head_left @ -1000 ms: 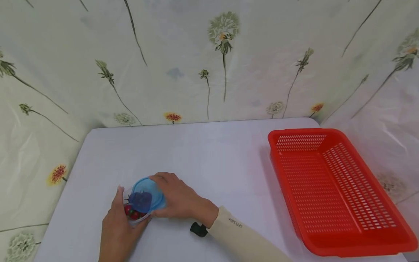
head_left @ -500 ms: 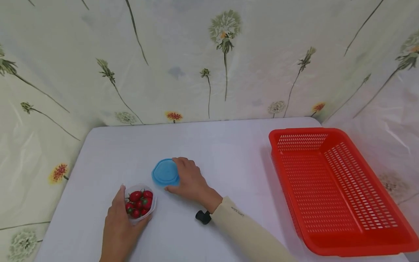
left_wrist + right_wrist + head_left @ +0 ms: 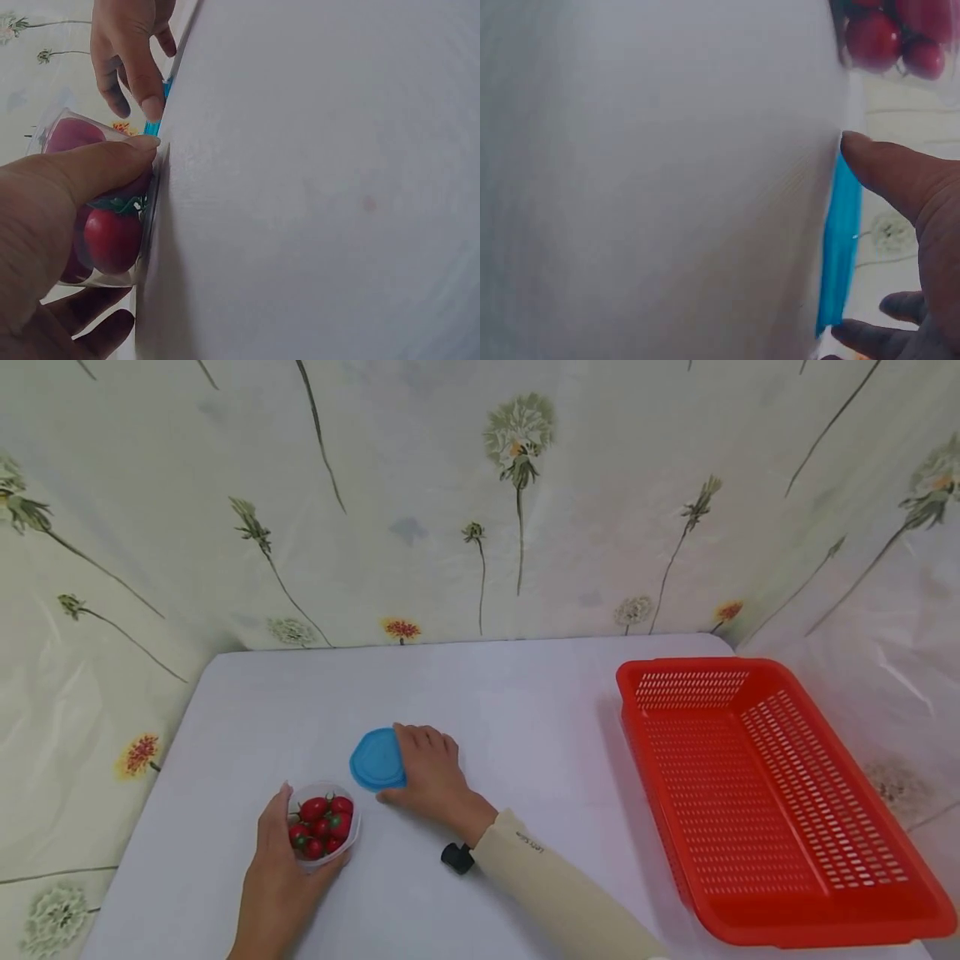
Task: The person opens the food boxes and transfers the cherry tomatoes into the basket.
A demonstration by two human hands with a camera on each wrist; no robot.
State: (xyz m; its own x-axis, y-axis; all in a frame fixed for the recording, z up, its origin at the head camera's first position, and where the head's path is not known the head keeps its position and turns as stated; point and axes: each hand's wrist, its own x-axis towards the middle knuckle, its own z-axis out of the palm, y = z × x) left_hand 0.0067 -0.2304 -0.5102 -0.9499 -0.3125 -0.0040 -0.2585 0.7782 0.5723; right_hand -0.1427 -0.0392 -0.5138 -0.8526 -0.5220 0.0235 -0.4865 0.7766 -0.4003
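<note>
Head view: lid [image 3: 377, 760] off, tub [image 3: 324, 827] uncovered

The lid lies flat on the table [image 3: 510, 718], just beyond the tub of tomatoes [image 3: 327, 822] and a little to its right. The step in hand looks like setting the lid down. The right hand [image 3: 433, 777] spans it widely, thumb at the near edge, a fingertip at the far edge; how firmly it squeezes does not show. The left hand [image 3: 279, 868] has the tub between thumb and fingers, parted just enough to go round its sides.

From here, the next move seems to call for the right fingers to spread a touch and lift straight up, so the lid does not slide, while the left hand holds the tub steady against tipping. A red basket [image 3: 750, 928] stands well apart at the right.

Seen from above, the tub shows its tomatoes through the open top, but the right hand hides part of the lid. The right wrist view gives the lid edge-on as a thin blue band, with thumb and fingertip at its two ends. The left wrist view adds the thumb across the tub's clear wall and a tomato pressed close behind it. Whether the tub's base bears fully on the table, I cannot tell.
</note>
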